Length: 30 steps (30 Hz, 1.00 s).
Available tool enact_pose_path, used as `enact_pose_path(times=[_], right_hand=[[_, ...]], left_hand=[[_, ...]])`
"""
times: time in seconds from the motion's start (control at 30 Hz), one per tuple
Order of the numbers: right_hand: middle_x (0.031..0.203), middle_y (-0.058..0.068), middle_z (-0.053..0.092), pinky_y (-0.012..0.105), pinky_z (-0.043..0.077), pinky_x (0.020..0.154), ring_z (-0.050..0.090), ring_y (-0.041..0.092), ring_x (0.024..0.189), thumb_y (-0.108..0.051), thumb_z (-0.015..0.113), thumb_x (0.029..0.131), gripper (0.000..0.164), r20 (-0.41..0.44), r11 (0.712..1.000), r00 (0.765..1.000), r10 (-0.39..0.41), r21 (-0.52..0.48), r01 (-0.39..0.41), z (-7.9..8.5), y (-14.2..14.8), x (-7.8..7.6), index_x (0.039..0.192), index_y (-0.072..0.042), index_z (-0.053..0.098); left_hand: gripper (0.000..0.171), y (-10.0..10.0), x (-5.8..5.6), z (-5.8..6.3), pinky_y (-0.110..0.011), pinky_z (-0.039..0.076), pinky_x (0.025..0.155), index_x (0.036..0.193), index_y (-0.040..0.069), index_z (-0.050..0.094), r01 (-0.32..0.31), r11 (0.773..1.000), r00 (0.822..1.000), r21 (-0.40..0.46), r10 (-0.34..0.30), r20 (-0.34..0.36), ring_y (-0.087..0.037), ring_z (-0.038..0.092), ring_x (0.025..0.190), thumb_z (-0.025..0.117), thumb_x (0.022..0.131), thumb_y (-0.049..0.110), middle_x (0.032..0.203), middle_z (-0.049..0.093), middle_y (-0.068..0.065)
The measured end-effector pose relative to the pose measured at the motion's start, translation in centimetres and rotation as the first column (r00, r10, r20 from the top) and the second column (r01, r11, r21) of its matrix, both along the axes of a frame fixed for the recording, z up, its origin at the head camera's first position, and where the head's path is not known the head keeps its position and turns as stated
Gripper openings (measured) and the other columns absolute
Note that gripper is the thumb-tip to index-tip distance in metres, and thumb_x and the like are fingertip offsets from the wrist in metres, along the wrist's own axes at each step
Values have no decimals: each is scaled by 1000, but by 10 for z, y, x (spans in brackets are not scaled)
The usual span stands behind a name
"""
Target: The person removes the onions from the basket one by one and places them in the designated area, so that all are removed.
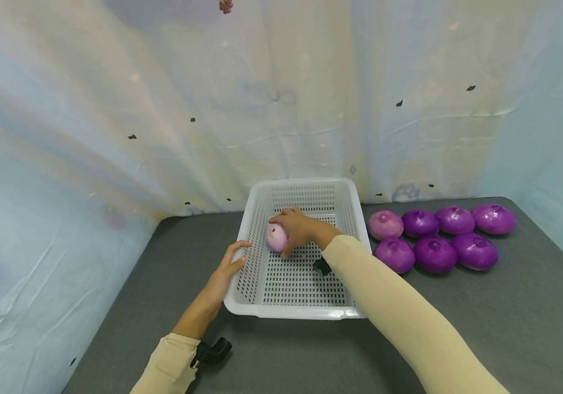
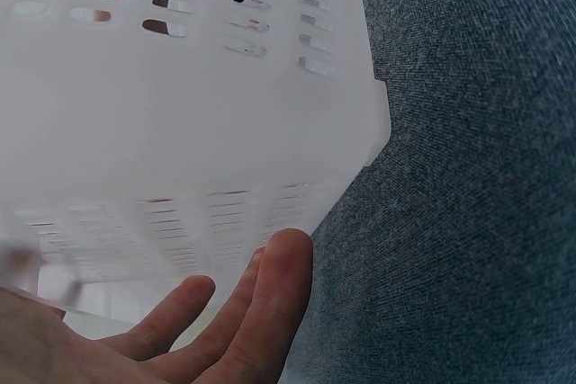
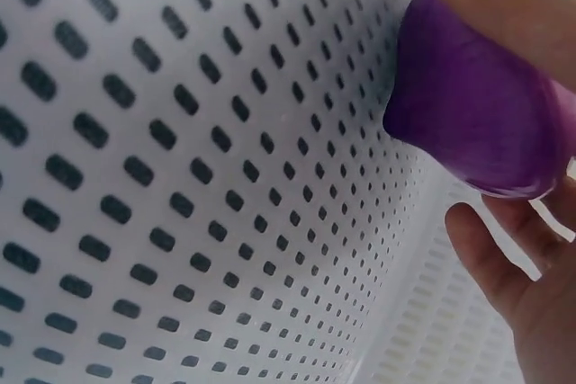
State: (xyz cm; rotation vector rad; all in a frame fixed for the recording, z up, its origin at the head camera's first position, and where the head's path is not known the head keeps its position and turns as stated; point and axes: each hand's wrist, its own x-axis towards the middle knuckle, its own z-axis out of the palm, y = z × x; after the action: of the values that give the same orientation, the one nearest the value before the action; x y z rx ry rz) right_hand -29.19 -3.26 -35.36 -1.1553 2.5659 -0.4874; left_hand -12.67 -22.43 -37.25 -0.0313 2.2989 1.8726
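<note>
A white slotted plastic basket (image 1: 306, 313) stands on the dark grey table. Inside it, my right hand (image 1: 297, 230) grips a red onion (image 1: 276, 238) between thumb and fingers, toward the basket's left side. In the right wrist view the onion (image 3: 477, 96) looks deep purple, its pointed tip close to the slotted surface. My left hand (image 1: 218, 279) holds the basket's left rim, with thumb and fingers on either side of the wall. The left wrist view shows its fingers (image 2: 279, 294) along the outer wall (image 2: 180, 123).
Several purple and pink onions (image 1: 435, 254) lie in two rows on the table (image 1: 522, 317), right of the basket. A pale patterned curtain (image 1: 281, 109) hangs behind the table and at both sides. Black wrist-camera mounts (image 1: 214, 350) sit at both wrists.
</note>
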Motion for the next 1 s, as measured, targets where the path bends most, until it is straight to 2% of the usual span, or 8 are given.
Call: enact_pose_path(times=[0.13, 0.3, 0.4, 0.77, 1.0], right_hand=[[149, 13, 43, 52, 34, 113, 37, 34, 135, -23, 90, 72, 91, -13, 994, 1000, -25, -103, 23, 3, 1, 0, 149, -16, 43], [149, 12, 44, 53, 31, 116, 38, 33, 137, -21, 88, 73, 89, -19, 972, 997, -71, -228, 65, 7, 2, -2, 149, -15, 42], [149, 10, 44, 51, 36, 113, 38, 30, 137, -21, 88, 74, 89, -20, 961, 995, -96, -263, 88, 8, 3, -2, 149, -16, 41], [149, 14, 44, 49, 35, 114, 41, 32, 137, -20, 88, 72, 93, -24, 940, 992, -121, -325, 106, 10, 1, -6, 150, -11, 38], [145, 17, 42, 48, 44, 107, 48, 32, 128, -14, 85, 71, 97, -3, 923, 994, -112, -372, 103, 10, 3, -6, 154, -14, 33]], left_hand=[[37, 0, 1, 1, -38, 51, 83, 146, 26, 27, -4, 1000, 1000, 2, 4, 1, -37, 52, 119, 28, 109, 29, 149, 36, -18], [38, 1, 2, 1, -38, 51, 82, 146, 26, 27, -6, 1000, 1000, 7, 6, 6, -36, 54, 116, 29, 109, 29, 146, 39, -19], [38, 1, 2, 1, -37, 51, 82, 146, 26, 27, -6, 1000, 1000, 9, 6, 7, -35, 55, 114, 29, 109, 29, 145, 40, -20], [38, 0, 2, 1, -38, 50, 84, 146, 26, 26, 6, 1000, 1000, 4, -6, 1, -34, 55, 114, 29, 109, 30, 145, 40, -20], [38, 0, 2, 0, -37, 50, 83, 146, 26, 26, 10, 1000, 1000, -4, -10, 2, -32, 55, 113, 29, 109, 31, 145, 40, -20]])
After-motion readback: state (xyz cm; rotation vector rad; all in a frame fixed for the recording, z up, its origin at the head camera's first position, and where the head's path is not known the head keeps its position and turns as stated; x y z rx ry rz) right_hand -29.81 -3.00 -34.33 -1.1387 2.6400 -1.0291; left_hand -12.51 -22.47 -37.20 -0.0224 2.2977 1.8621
